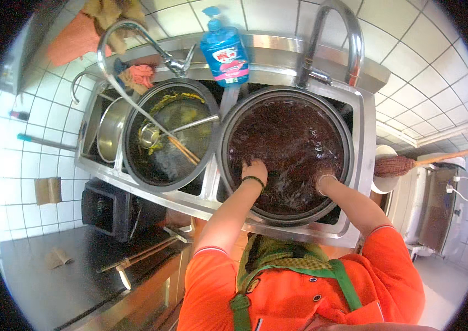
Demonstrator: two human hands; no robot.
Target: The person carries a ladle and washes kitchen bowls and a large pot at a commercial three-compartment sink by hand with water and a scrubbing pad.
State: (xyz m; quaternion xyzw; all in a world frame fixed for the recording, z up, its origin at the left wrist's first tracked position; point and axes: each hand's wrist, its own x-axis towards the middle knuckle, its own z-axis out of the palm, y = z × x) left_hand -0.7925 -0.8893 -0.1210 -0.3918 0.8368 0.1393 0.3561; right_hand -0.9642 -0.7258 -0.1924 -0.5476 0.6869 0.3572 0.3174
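A large round dark basin [224, 188] stands in the right sink compartment, full of dark reddish-brown liquid [283, 136]. My left hand [254, 169] dips into it at the near left, its fingertips hidden below the surface. A dark beaded bracelet [253, 180] circles that wrist. On the right side, my right hand [326, 182] is sunk to about the wrist, where a pale bracelet [319, 185] shows. Whether either hand holds something under the liquid cannot be seen.
At left, a second basin [132, 176] holds murky water, a metal ladle [149, 135] and chopsticks [184, 149]. Faucets [107, 37] [352, 45] arch over the sink. A blue pump bottle [225, 53] stands behind. A knife [123, 276] lies on the counter [35, 285].
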